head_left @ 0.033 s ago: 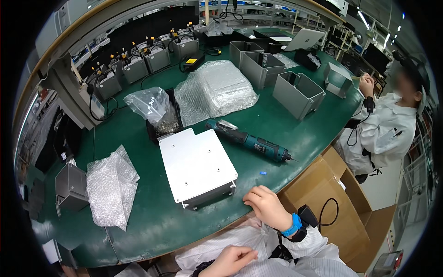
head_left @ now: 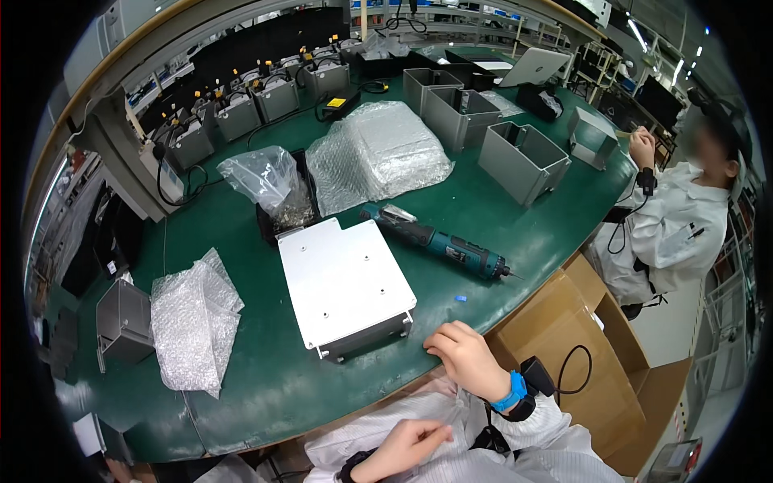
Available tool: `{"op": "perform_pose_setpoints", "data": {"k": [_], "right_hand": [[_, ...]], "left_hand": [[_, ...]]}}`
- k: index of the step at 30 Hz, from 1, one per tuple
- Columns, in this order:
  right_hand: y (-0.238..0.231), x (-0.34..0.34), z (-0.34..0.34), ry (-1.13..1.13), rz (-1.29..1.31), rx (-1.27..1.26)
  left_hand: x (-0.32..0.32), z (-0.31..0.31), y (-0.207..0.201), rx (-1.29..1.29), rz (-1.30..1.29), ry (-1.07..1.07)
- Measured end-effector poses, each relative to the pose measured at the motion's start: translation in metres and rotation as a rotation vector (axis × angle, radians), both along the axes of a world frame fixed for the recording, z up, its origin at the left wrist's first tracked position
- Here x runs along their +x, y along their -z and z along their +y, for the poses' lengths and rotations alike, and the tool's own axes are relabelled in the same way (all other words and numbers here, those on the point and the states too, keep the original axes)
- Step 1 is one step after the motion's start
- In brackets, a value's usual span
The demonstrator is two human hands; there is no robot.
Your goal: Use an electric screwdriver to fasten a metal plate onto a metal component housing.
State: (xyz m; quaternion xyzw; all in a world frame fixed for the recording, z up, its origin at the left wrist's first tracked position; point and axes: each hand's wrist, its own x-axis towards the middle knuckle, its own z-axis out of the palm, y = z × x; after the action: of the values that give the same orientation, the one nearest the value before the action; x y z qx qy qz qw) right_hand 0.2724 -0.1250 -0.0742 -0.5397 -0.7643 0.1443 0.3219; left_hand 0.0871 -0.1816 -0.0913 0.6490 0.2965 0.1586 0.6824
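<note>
Practically nothing has shifted, so work seems paused: the white-topped box [head_left: 346,282] rests on the green surface [head_left: 278,390]. Fingers loosely curled and apparently empty, the right hand [head_left: 465,361] is near its edge, the left hand [head_left: 401,451] over the lap [head_left: 356,437].

Green-topped bench [head_left: 258,322], grey upright [head_left: 133,177] at its left, wood-edged shelf overhead. Pale floor [head_left: 672,322] on the right, metal shelving [head_left: 729,302] beyond. Tan-framed rack [head_left: 600,63] further back. Lit strip lights [head_left: 635,35] upper right. Edges bend, far details too small to read.
</note>
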Motion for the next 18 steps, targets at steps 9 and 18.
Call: {"op": "perform_pose_setpoints", "data": {"k": [9, 18], "right_hand": [[0.006, 0.002, -0.007, -0.011, -0.147, 0.128], [0.013, 0.001, -0.051, -0.089, -0.043, 0.162]], "left_hand": [[0.064, 0.035, 0.055, -1.161, -0.534, -0.380], [0.063, 0.017, 0.057, -1.261, -0.545, -0.459]]}}
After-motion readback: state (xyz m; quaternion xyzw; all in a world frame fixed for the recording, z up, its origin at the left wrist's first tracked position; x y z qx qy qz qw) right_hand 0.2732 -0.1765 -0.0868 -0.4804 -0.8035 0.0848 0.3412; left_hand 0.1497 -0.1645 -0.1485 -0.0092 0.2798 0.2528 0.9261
